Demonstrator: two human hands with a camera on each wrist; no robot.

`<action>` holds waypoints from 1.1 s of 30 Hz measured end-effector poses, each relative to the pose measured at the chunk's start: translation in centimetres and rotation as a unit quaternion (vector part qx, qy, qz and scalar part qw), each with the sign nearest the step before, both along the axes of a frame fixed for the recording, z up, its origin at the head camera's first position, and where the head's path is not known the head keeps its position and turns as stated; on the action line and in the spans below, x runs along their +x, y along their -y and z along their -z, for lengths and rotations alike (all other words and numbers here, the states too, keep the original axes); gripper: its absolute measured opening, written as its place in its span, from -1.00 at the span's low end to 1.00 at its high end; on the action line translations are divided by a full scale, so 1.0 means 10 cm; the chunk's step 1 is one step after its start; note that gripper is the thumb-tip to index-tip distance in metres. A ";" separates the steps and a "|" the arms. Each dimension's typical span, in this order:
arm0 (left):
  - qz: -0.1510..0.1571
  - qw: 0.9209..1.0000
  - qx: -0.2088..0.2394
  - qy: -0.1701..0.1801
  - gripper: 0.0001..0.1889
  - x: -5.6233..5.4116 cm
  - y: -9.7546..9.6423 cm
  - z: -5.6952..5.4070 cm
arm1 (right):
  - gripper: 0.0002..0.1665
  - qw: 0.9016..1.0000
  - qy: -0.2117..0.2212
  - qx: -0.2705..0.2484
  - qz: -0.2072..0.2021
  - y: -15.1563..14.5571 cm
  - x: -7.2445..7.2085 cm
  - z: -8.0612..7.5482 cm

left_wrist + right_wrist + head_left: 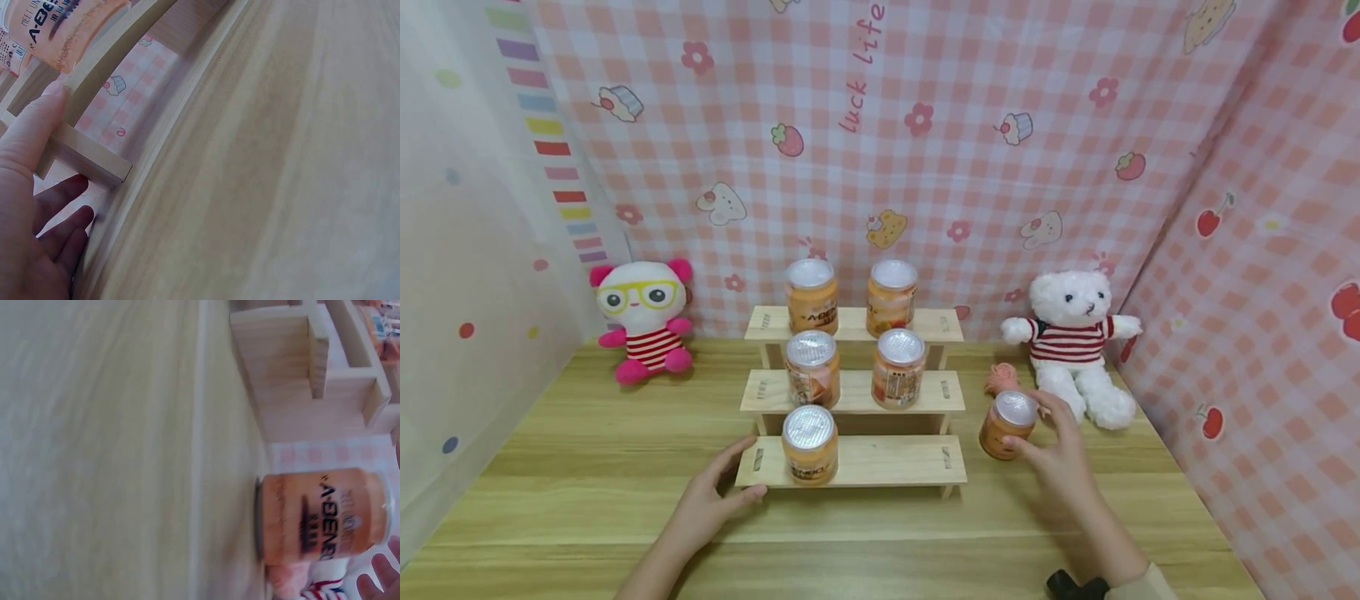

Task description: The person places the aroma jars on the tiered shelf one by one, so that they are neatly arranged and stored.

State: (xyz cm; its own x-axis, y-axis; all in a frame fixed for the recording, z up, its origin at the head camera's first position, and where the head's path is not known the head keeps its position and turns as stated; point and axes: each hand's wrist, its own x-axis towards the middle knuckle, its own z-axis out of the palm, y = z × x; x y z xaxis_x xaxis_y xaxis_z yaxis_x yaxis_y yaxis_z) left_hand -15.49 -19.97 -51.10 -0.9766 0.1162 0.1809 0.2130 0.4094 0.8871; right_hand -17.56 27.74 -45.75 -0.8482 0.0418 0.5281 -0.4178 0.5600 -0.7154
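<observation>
My right hand is spread around an orange can with a silvery lid, on the table right of a three-step wooden stand. The thumb overlaps the can's front in the head view. In the right wrist view, fingertips show just beside the can, which has dark lettering. My left hand holds the left end of the lowest step, thumb at its front edge and fingers at the far corner. One matching can stands on that step, two on the middle step and two on the top.
A white plush bear in a striped sweater sits behind my right hand, with a small coral-coloured thing beside it. At the back left is a pink-and-white plush toy with yellow glasses. Checked cloth hangs behind the table.
</observation>
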 end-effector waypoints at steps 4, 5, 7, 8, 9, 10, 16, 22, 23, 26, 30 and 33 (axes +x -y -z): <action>0.001 1.000 0.001 -0.001 -0.21 0.00 0.00 0.00 | -0.11 1.000 0.012 0.001 0.003 -0.05 -0.04 0.06; 0.001 1.000 0.001 -0.001 -0.22 0.00 0.00 0.00 | -0.10 1.000 0.019 0.002 0.005 -0.06 -0.05 0.07; 0.001 1.000 0.002 0.000 -0.22 0.00 0.00 0.00 | -0.09 0.999 0.032 0.000 0.006 -0.08 -0.06 0.09; 0.002 1.000 0.003 0.001 -0.22 0.00 0.01 0.00 | -0.09 0.999 0.039 0.000 0.005 -0.08 -0.06 0.10; 0.002 1.000 0.004 0.001 -0.21 0.00 0.01 0.00 | -0.08 0.999 0.046 -0.004 0.003 -0.08 -0.07 0.10; 0.001 1.000 0.004 0.002 -0.21 0.00 0.00 0.00 | -0.09 0.999 0.051 -0.009 -0.002 -0.08 -0.07 0.10; 0.001 1.000 0.006 0.002 -0.21 -0.01 0.00 -0.01 | -0.09 0.995 0.092 -0.038 -0.026 0.04 0.02 -0.10; 0.001 1.000 0.006 0.005 -0.21 -0.01 0.01 0.00 | -0.08 0.992 0.101 -0.061 -0.034 0.04 -0.02 -0.03; 0.001 1.000 0.005 0.005 -0.21 -0.01 0.01 0.00 | -0.07 0.992 0.101 -0.063 -0.034 0.02 -0.04 0.02; 0.002 1.000 0.003 0.005 -0.21 -0.01 0.01 0.01 | -0.05 0.992 0.100 -0.074 -0.036 -0.03 -0.10 0.16; 0.003 1.000 0.003 0.005 -0.21 -0.01 0.01 0.01 | -0.05 0.992 0.088 -0.080 -0.037 -0.07 -0.15 0.27; 0.002 1.000 0.004 0.005 -0.21 -0.01 0.01 0.00 | -0.05 0.993 0.082 -0.083 -0.035 -0.08 -0.17 0.30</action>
